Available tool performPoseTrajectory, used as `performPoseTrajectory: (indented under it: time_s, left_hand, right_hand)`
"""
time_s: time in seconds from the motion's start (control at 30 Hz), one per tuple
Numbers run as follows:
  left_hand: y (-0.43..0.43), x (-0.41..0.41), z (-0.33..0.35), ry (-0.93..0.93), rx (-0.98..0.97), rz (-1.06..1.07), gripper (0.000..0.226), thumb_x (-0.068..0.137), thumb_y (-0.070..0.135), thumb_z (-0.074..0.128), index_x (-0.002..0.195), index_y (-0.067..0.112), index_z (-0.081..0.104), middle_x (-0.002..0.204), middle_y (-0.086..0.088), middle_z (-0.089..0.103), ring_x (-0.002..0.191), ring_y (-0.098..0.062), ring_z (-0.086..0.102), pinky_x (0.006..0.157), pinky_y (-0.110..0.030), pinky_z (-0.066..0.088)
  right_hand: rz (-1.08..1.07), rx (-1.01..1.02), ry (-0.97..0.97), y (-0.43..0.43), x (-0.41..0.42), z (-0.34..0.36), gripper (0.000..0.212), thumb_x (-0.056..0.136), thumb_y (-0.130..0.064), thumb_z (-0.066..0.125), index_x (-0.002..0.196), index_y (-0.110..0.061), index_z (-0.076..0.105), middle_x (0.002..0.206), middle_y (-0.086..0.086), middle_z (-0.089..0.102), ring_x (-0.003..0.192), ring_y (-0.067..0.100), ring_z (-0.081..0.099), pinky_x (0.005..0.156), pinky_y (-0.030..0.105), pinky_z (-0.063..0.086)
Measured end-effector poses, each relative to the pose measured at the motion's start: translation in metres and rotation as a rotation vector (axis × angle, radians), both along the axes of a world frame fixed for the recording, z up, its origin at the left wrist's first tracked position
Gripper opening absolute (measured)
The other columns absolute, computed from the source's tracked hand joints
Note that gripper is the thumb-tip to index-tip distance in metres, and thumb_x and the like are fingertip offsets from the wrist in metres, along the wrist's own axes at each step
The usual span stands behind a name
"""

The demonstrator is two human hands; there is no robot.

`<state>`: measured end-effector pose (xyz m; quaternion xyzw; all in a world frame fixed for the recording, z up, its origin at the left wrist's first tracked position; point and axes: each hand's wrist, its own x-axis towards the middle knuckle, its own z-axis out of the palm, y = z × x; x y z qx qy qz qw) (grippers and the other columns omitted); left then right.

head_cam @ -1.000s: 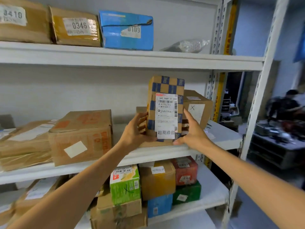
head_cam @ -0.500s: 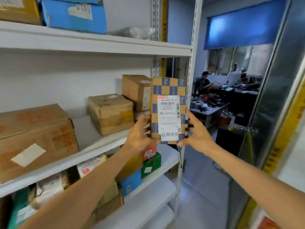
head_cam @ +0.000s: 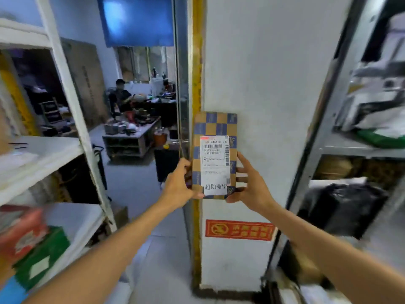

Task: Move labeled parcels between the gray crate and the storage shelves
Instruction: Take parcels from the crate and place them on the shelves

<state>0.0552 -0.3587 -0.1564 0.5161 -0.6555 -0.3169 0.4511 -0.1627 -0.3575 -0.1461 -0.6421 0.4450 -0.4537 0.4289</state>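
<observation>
Upright, checkered parcel (head_cam: 214, 137), gripped by both hands

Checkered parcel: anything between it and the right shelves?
Left hand and right hand grip the checkered parcel. Only the gray upright of the right shelves stands between; a black bag and white bags occupy those levels.

A parcel storeroom: white metal shelving (head_cam: 72, 110) on both sides holds boxes (head_cam: 32, 249) and bagged packages (head_cam: 341, 207), beside a cluttered work area (head_cam: 131, 132).
</observation>
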Motion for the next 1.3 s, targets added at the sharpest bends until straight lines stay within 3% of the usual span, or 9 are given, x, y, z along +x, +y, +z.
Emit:
performPoseTrajectory:
  time_s: [0.1, 0.27, 0.4, 0.53, 0.67, 0.83, 1.03, 1.2, 1.3]
  left_hand:
    - [-0.023, -0.063, 0.007, -0.039, 0.021, -0.21, 0.072, 0.054, -0.009, 0.087, 0.107, 0.015, 0.044, 0.108, 0.008, 0.061, 0.095, -0.011, 0.062, 0.066, -0.019, 0.056]
    - [-0.034, -0.156, -0.009, -0.135, -0.011, -0.485, 0.071, 0.064, -0.002, 0.085, 0.116, 0.013, 0.039, 0.138, -0.003, 0.054, 0.115, -0.021, 0.058, 0.073, -0.019, 0.054]
    - [-0.029, -0.224, -0.027, -0.143, -0.027, -0.639, 0.071, 0.066, 0.001, 0.085, 0.118, 0.015, 0.039, 0.138, -0.004, 0.054, 0.119, -0.021, 0.057, 0.08, -0.024, 0.054]
    - [-0.022, -0.292, -0.046, -0.139, -0.002, -0.829, 0.074, 0.064, 0.004, 0.086, 0.119, 0.017, 0.039, 0.128, 0.006, 0.057, 0.112, -0.009, 0.055, 0.078, -0.015, 0.049]
    - [-0.022, -0.363, -0.067, -0.176, 0.0, -0.949, 0.071, 0.058, 0.006, 0.09, 0.109, 0.016, 0.041, 0.118, 0.001, 0.063, 0.109, -0.017, 0.062, 0.09, -0.045, 0.055]
    - [-0.022, -0.438, -0.084, -0.183, 0.005, -1.039, 0.066, 0.061, 0.004, 0.088, 0.107, 0.013, 0.041, 0.119, 0.001, 0.062, 0.112, -0.015, 0.061, 0.089, -0.032, 0.054]
    - [-0.041, -0.507, -0.104, -0.239, 0.01, -1.123, 0.068, 0.059, 0.007, 0.09, 0.105, 0.019, 0.041, 0.126, -0.003, 0.06, 0.119, -0.02, 0.057, 0.098, -0.045, 0.05]
    - [-0.062, -0.566, -0.12, -0.241, 0.111, -1.21, 0.068, 0.064, -0.001, 0.085, 0.114, 0.013, 0.041, 0.13, 0.002, 0.052, 0.117, -0.012, 0.051, 0.087, -0.025, 0.048]
    - [-0.085, -0.606, -0.136, -0.229, 0.169, -1.277, 0.069, 0.063, -0.004, 0.085, 0.115, 0.012, 0.042, 0.134, 0.0, 0.052, 0.119, -0.014, 0.053, 0.087, -0.027, 0.05]
  right_hand:
    - [-0.211, -0.031, 0.072, 0.018, -0.056, -0.014, 0.127, 0.055, 0.019, 0.081, 0.152, -0.035, 0.019, 0.13, 0.004, 0.052, 0.11, 0.025, 0.06, 0.065, 0.029, 0.06]
    - [-0.52, -0.01, 0.113, 0.063, -0.127, -0.032, 0.127, 0.056, 0.016, 0.081, 0.152, -0.04, 0.019, 0.119, -0.011, 0.056, 0.114, 0.024, 0.059, 0.075, 0.049, 0.06]
    - [-0.702, 0.038, 0.141, 0.1, -0.174, -0.042, 0.127, 0.057, 0.021, 0.077, 0.153, -0.037, 0.018, 0.107, -0.017, 0.057, 0.095, 0.013, 0.066, 0.064, 0.036, 0.061]
    - [-0.871, 0.079, 0.18, 0.134, -0.218, -0.053, 0.128, 0.055, 0.016, 0.082, 0.151, -0.039, 0.018, 0.109, -0.022, 0.051, 0.105, 0.018, 0.06, 0.073, 0.042, 0.06]
    - [-0.998, 0.107, 0.167, 0.156, -0.268, -0.072, 0.128, 0.054, 0.017, 0.081, 0.152, -0.036, 0.018, 0.108, -0.021, 0.05, 0.107, 0.021, 0.059, 0.068, 0.032, 0.06]
    - [-1.088, 0.131, 0.167, 0.161, -0.33, -0.093, 0.126, 0.055, 0.018, 0.08, 0.152, -0.035, 0.019, 0.109, -0.021, 0.049, 0.107, 0.02, 0.058, 0.061, 0.024, 0.058]
    - [-1.172, 0.173, 0.15, 0.155, -0.382, -0.117, 0.125, 0.056, 0.013, 0.082, 0.153, -0.033, 0.017, 0.111, -0.02, 0.048, 0.112, 0.02, 0.055, 0.067, 0.025, 0.058]
    - [-1.229, 0.217, 0.123, 0.137, -0.423, -0.134, 0.125, 0.056, 0.013, 0.082, 0.153, -0.031, 0.017, 0.112, -0.022, 0.046, 0.113, 0.023, 0.056, 0.071, 0.031, 0.059]
    - [-1.272, 0.24, 0.097, 0.12, -0.452, -0.146, 0.124, 0.056, 0.015, 0.081, 0.153, -0.03, 0.017, 0.112, -0.023, 0.046, 0.111, 0.023, 0.056, 0.065, 0.027, 0.059]
